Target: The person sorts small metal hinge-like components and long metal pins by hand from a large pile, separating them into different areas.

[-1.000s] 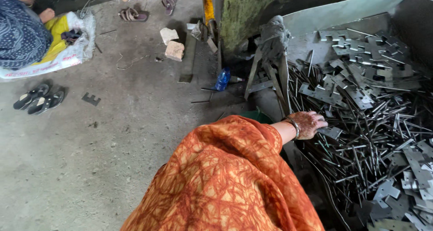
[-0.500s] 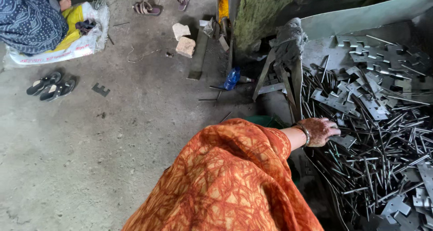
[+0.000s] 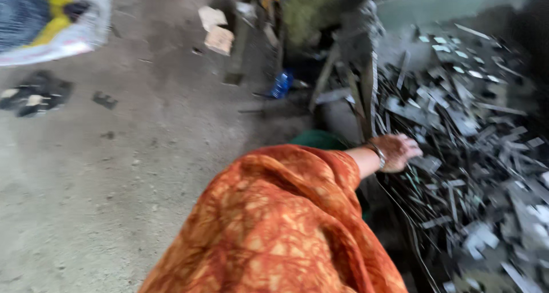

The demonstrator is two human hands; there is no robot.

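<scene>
Orange sleeve: a draped orange patterned cloth [image 3: 274, 224] covers the arm that reaches out to the scrap pile.
Hand: one hand [image 3: 399, 151], bangle at the wrist, rests palm down on the near edge of the pile; the view is blurred, so whether its fingers close on a piece, and which hand it is, cannot be told.
Other hand: out of view.
Scrap pile: a heap of grey metal strips and flat offcuts [image 3: 457, 155], spreading away from the hand in every direction.
Machine frame: dark upright metal frame [image 3: 363, 58], just beyond the pile's far edge.
Floor: bare grey concrete [image 3: 114, 184], beside the pile.
Blue bottle: lies on the floor [image 3: 281, 84], near the frame.
Sandals: dark pair [image 3: 34, 95], well apart from the pile.
Sack: white and yellow [image 3: 63, 24], beyond the sandals.
</scene>
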